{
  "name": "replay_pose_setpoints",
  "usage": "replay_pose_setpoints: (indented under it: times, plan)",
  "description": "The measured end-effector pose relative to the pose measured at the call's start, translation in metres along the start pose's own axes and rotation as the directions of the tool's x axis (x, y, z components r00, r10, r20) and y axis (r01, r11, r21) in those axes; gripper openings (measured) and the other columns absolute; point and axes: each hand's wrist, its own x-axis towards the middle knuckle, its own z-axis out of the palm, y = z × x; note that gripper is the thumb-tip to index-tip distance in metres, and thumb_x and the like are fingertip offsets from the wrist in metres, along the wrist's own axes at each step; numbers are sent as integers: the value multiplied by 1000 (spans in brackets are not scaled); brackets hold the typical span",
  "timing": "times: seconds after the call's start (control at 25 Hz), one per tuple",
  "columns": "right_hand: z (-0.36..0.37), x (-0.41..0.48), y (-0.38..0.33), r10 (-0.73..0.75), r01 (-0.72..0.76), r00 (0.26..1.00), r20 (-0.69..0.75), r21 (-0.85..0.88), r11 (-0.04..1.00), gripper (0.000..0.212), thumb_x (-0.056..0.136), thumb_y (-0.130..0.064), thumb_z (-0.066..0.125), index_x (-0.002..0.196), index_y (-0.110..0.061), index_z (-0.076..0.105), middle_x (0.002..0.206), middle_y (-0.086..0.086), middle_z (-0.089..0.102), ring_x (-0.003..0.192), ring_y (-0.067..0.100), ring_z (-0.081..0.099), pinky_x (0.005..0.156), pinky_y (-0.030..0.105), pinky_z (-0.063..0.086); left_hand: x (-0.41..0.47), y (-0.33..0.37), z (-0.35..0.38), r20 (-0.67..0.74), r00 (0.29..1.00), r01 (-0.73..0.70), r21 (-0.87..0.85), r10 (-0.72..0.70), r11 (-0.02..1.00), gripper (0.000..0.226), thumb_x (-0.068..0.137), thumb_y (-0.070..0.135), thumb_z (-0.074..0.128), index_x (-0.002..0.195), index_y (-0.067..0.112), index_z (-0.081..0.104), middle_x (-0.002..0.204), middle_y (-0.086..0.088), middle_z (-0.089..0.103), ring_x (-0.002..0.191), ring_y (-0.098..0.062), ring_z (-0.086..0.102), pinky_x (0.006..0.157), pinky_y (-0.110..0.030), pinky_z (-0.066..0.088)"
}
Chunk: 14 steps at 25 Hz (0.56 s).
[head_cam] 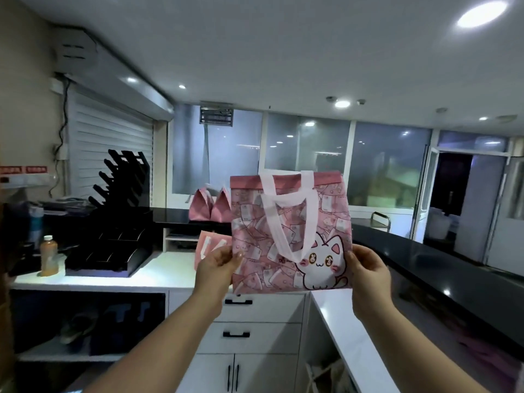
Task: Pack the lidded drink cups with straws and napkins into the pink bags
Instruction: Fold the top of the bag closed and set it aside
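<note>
I hold a flat pink bag (pixel 286 211) with a white cartoon cat and pale pink handles up in front of me. My left hand (pixel 217 265) pinches its lower left edge. At the lower right edge my right hand (pixel 368 272) grips it. The handles hang down over the bag's front. Two more pink bags (pixel 209 205) stand on the black raised counter behind it. Another pink bag (pixel 207 248) lies partly hidden behind my left hand. No cups, straws or napkins are in view.
A white worktop (pixel 158 272) runs along the left, a second white worktop (pixel 343 330) along the right. A black compartment organizer (pixel 113 251) and an orange drink bottle (pixel 48 255) stand on the left. Drawers (pixel 263 327) sit below. The black counter (pixel 442 265) borders the right side.
</note>
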Motion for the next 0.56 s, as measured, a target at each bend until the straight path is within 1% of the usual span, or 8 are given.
replay_pose_setpoints:
  times: [0.08,0.16,0.2,0.32,0.4,0.44,0.48,0.56]
  plan:
    - [9,44,33,15,-16,998,-62,-18,1000,9,93,-8,57,93,-9,66,92,14,69,86,29,64,78,46,54,43,-24,18,23,995,95,-22,-94,995,9,87,5,67,94,11,68,89,-5,72,83,-25,67,70,-35,55]
    - [16,86,61,29,-31,995,-95,-21,999,8,93,-11,58,91,-11,66,93,12,69,87,28,64,79,46,54,82,-40,34,93,975,204,-16,-202,979,9,89,4,64,97,8,64,88,-6,69,70,-19,64,53,-27,52]
    - [21,110,75,33,-35,994,-107,-17,999,7,93,-12,60,89,-13,66,93,11,69,86,27,63,78,45,54,105,-49,43,128,963,238,8,-238,971,8,89,3,63,95,9,62,88,-7,67,67,-17,61,50,-25,50]
    - [37,185,111,16,-14,992,-122,14,1000,6,90,-14,65,85,-16,66,86,6,68,81,23,60,70,34,51,173,-73,66,168,944,273,80,-283,959,12,89,2,63,87,14,60,82,-5,65,59,-13,60,50,-26,50]
    - [53,244,135,-38,38,996,-84,0,999,3,90,-13,64,88,-15,65,84,3,67,82,24,61,71,34,51,229,-92,88,131,951,269,95,-280,959,16,88,0,63,84,15,58,81,-3,65,64,-15,60,53,-26,52]
    - [63,271,144,-67,64,996,-61,-38,997,4,91,-12,63,94,-15,64,89,4,68,85,25,62,73,35,53,256,-97,98,97,954,273,108,-284,956,18,88,0,62,83,16,57,80,-2,64,67,-16,59,55,-26,52]
    - [75,298,153,-98,94,995,-31,-101,990,12,92,-10,61,102,-15,64,97,6,67,91,25,63,79,37,55,281,-100,108,67,957,273,112,-281,955,19,88,-1,62,82,16,56,78,-2,63,66,-16,57,56,-26,50]
    - [106,358,169,-189,201,979,72,-259,945,36,89,-6,61,125,-13,57,120,7,61,108,23,59,96,42,50,338,-106,126,-3,969,246,69,-246,967,17,89,-1,62,86,15,56,77,-1,62,64,-15,57,53,-25,48]
